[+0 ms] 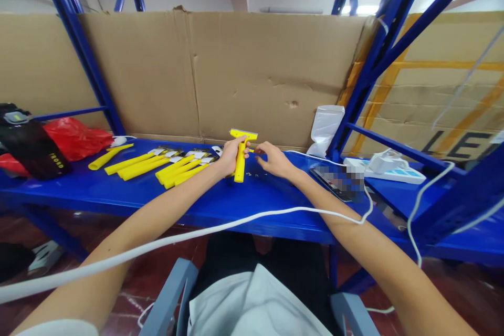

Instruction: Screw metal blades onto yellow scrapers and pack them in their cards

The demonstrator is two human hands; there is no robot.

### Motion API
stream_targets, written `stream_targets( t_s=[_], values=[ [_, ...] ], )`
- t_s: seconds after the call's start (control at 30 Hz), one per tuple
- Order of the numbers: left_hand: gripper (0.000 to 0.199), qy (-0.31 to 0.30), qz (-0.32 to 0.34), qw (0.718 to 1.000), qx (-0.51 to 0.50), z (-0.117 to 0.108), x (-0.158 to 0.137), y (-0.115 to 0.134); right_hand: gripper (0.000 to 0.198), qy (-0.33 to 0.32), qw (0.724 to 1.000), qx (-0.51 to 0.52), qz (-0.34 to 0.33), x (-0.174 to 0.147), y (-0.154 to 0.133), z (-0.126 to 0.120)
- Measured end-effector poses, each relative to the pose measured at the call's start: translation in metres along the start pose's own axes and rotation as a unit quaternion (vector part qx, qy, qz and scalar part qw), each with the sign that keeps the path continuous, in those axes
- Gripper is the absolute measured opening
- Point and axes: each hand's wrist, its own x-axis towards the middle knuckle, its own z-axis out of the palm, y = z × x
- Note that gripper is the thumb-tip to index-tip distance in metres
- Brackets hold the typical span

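Note:
My left hand (231,156) is closed around a yellow scraper (240,165), held upright over the blue table with its T-shaped head up and a thin pale edge along the top. Just to the right, my right hand (274,159) has its fingers curled in a pinch; a small yellow bit shows by the fingertips, too small to name. On the table left of my hands lie several more yellow scrapers (144,168) in a slanting row, some with dark and white heads or labels. A few tiny pieces (255,175) lie below my hands.
The blue table (220,205) backs onto cardboard (252,73) between blue posts. At left are a black bottle (37,147) and red plastic bag (79,139); at right, a phone (328,181), white power strip (394,168) and plastic bag (326,128). A white cable (220,228) crosses in front.

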Motion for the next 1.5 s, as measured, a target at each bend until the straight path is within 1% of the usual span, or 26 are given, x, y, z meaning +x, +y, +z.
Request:
stream_targets(
  t_s=[0.07, 0.17, 0.23, 0.33, 0.5, 0.6, 0.7, 0.8, 0.93, 1.03, 1.2, 1.33, 1.43, 1.5],
  values=[
    [0.027, -0.009, -0.002, 1.000, 0.003, 0.001, -0.002, 0.000, 0.019, -0.053, 0.998, 0.009, -0.016, -0.002, -0.001, 0.006],
    [0.031, -0.025, -0.015, 1.000, 0.011, 0.002, -0.004, -0.002, 0.022, -0.115, 0.992, 0.030, -0.042, -0.003, -0.005, 0.013],
    [0.033, -0.034, -0.026, 0.999, 0.017, 0.002, -0.006, -0.004, 0.024, -0.144, 0.987, 0.047, -0.055, -0.004, -0.007, 0.016],
    [0.033, -0.043, -0.036, 0.998, 0.024, 0.002, -0.007, -0.006, 0.024, -0.163, 0.983, 0.066, -0.057, -0.004, -0.008, 0.018],
    [0.031, -0.048, -0.035, 0.998, 0.024, 0.001, -0.006, -0.006, 0.017, -0.173, 0.980, 0.085, -0.043, -0.004, -0.006, 0.016],
    [0.030, -0.050, -0.036, 0.998, 0.030, 0.001, -0.006, -0.007, 0.019, -0.181, 0.978, 0.094, -0.032, -0.003, -0.004, 0.014],
    [0.024, -0.050, -0.031, 0.998, 0.029, 0.001, -0.005, -0.008, 0.020, -0.189, 0.976, 0.103, -0.021, -0.003, -0.004, 0.013],
    [0.017, -0.051, -0.032, 0.998, 0.022, 0.002, -0.005, -0.008, 0.017, -0.191, 0.975, 0.110, -0.013, -0.005, -0.006, 0.013],
    [0.018, -0.055, -0.042, 0.997, 0.019, 0.002, -0.005, -0.008, 0.012, -0.191, 0.974, 0.120, -0.005, -0.006, -0.010, 0.014],
    [0.015, -0.061, -0.040, 0.997, 0.015, 0.000, -0.005, -0.009, 0.012, -0.194, 0.973, 0.127, 0.000, -0.006, -0.013, 0.014],
    [0.017, -0.093, -0.061, 0.993, 0.030, -0.002, -0.003, -0.010, 0.015, -0.200, 0.970, 0.137, 0.010, -0.005, -0.013, 0.015],
    [0.021, -0.121, -0.072, 0.989, 0.047, 0.000, -0.006, -0.010, 0.018, -0.213, 0.965, 0.150, 0.017, -0.005, -0.008, 0.020],
    [0.023, -0.135, -0.066, 0.987, 0.059, 0.003, -0.009, -0.010, 0.016, -0.192, 0.968, 0.157, 0.027, -0.005, -0.004, 0.021],
    [0.024, -0.146, -0.053, 0.985, 0.070, 0.004, -0.011, -0.011, 0.011, -0.145, 0.976, 0.159, 0.037, -0.002, 0.000, 0.019]
  ],
)
